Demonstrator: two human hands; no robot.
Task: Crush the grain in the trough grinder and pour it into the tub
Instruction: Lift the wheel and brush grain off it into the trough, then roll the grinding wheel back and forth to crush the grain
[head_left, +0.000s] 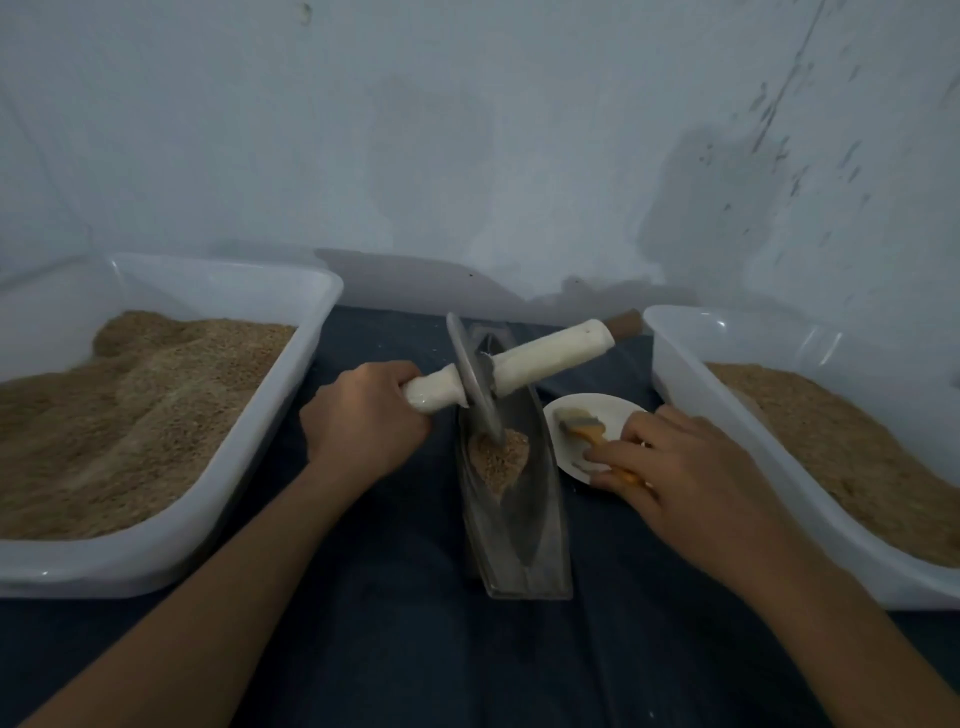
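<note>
Both hands matter: left hand (363, 415) gripping the wheel (475, 384) handle should roll steadily through the grain (498, 457) while right hand (680, 467) pinches the brush (587, 428).

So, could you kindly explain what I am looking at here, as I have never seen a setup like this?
There is no machine: a camera worn on a person's head looks down at their two bare hands. The left hand grips one white handle of a grinding wheel, whose disc stands in a narrow metal trough on a small heap of grain. The right hand touches an orange-handled brush on a small white plate. Two white tubs, the left tub and the right tub, hold grain on a dark cloth.
</note>
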